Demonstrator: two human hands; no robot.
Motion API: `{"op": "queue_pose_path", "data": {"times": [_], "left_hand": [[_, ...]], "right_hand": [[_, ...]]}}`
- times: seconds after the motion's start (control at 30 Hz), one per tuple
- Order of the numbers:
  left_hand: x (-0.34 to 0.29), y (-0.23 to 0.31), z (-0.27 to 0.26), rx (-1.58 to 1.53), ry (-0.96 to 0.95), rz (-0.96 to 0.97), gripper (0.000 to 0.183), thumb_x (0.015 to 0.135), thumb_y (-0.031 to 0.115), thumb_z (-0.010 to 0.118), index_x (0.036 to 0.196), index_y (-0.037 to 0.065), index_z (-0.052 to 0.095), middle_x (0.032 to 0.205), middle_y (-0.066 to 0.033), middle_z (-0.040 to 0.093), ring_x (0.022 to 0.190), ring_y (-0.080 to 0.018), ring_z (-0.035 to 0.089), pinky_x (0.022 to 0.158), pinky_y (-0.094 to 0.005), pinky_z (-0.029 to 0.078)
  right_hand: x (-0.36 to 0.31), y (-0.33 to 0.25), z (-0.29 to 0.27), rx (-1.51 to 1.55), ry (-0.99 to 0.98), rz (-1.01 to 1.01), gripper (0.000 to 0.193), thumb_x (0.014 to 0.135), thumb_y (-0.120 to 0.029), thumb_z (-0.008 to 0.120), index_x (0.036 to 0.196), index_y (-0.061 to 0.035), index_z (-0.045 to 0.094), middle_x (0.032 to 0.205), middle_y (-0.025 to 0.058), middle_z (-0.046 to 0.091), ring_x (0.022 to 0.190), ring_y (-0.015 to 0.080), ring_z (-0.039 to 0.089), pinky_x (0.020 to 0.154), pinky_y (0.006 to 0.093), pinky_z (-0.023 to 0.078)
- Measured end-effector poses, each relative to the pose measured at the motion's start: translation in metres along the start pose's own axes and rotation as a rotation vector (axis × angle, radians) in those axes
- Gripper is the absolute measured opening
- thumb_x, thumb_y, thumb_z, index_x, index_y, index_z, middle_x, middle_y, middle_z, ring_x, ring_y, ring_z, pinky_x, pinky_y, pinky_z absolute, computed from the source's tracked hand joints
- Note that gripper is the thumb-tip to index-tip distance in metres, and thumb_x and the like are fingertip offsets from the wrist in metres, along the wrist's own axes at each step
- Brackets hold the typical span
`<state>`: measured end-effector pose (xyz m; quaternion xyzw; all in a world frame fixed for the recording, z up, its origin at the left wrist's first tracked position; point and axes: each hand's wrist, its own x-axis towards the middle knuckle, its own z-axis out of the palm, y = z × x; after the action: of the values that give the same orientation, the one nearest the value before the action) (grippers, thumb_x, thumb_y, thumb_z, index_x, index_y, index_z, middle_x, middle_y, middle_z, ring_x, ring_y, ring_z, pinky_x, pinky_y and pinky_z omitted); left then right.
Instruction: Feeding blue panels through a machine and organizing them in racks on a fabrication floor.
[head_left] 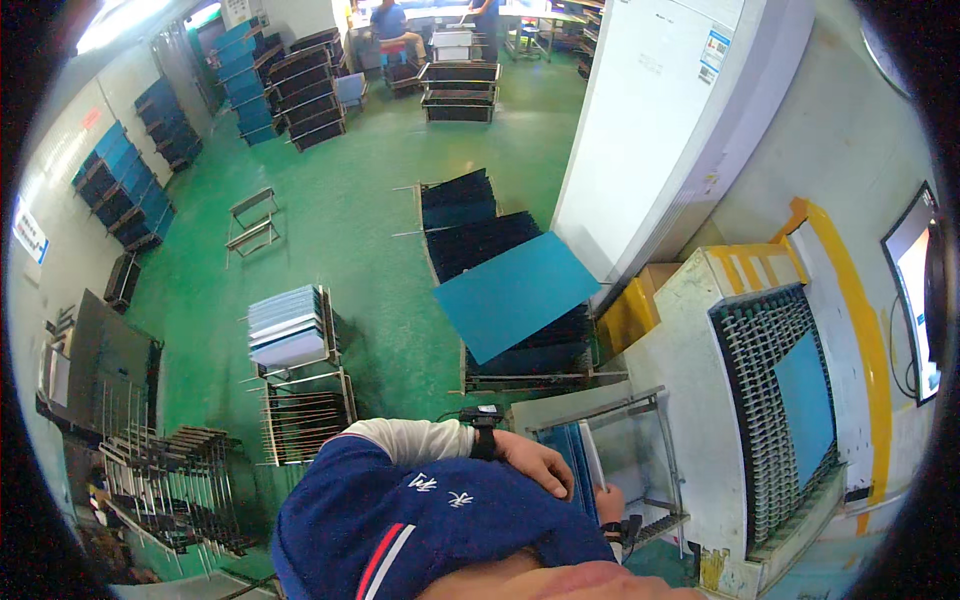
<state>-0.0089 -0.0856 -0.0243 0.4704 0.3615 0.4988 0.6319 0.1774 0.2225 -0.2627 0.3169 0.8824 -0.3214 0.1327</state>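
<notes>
My left hand (538, 464) reaches in from the left, a black band at its wrist. Its fingers are slightly bent and rest against the upper edge of upright blue panels (568, 452). A thin pale panel (594, 455) stands at the right of these blue panels. My right hand (609, 503) is at the near end of the pale panel, its fingers closed at the edge; part of the hand is hidden. Both the panels and my hands are at a metal-framed rack (655, 440) beside the machine.
Right of the rack is a white machine with a roller conveyor (760, 420) carrying a blue sheet (805, 410). Ahead, a large blue sheet (520, 295) lies across dark racks. Panel racks (288, 325) stand to the left. Two people (390, 22) are at the far end.
</notes>
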Motion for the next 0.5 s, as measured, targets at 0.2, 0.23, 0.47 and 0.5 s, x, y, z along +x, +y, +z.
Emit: {"op": "queue_pose_path", "data": {"times": [0.2,0.23,0.47,0.5], "left_hand": [[0.002,-0.002,-0.002,0.021,-0.008,0.034,0.042,0.099,0.032,0.057,0.119,-0.005,0.059,0.112,-0.0115,0.065,0.107,-0.0188,0.058,0.096,-0.0356,0.044],[0.001,-0.003,-0.002,0.021,-0.01,0.033,0.042,0.099,0.032,0.057,0.119,-0.005,0.059,0.112,-0.0116,0.065,0.107,-0.0188,0.058,0.096,-0.0358,0.044],[0.0,0.001,-0.002,0.001,-0.008,0.007,0.042,0.099,0.033,0.057,0.119,-0.004,0.058,0.111,-0.0098,0.065,0.105,-0.0168,0.057,0.095,-0.0347,0.044],[0.0,0.001,-0.002,0.001,-0.009,0.007,0.042,0.099,0.033,0.057,0.119,-0.004,0.058,0.111,-0.0098,0.065,0.105,-0.0168,0.057,0.095,-0.0347,0.044]], "right_hand": [[0.015,0.029,0.014,-0.008,0.004,-0.01,0.066,0.081,-0.065,0.062,0.098,-0.0023,0.072,0.096,0.0253,0.069,0.095,0.0447,0.064,0.082,0.0516,0.048],[0.014,0.024,0.014,-0.007,0.001,-0.013,0.066,0.081,-0.065,0.062,0.098,-0.0023,0.072,0.096,0.0253,0.069,0.095,0.0447,0.064,0.082,0.0516,0.048],[-0.002,-0.006,-0.007,-0.027,-0.027,-0.036,0.063,0.081,-0.062,0.064,0.092,-0.0012,0.071,0.087,0.0262,0.068,0.086,0.0472,0.063,0.073,0.0513,0.048],[-0.002,-0.006,-0.007,-0.04,-0.011,-0.042,0.061,0.081,-0.061,0.064,0.092,-0.0011,0.071,0.085,0.026,0.068,0.085,0.0474,0.063,0.072,0.0512,0.048]]}}
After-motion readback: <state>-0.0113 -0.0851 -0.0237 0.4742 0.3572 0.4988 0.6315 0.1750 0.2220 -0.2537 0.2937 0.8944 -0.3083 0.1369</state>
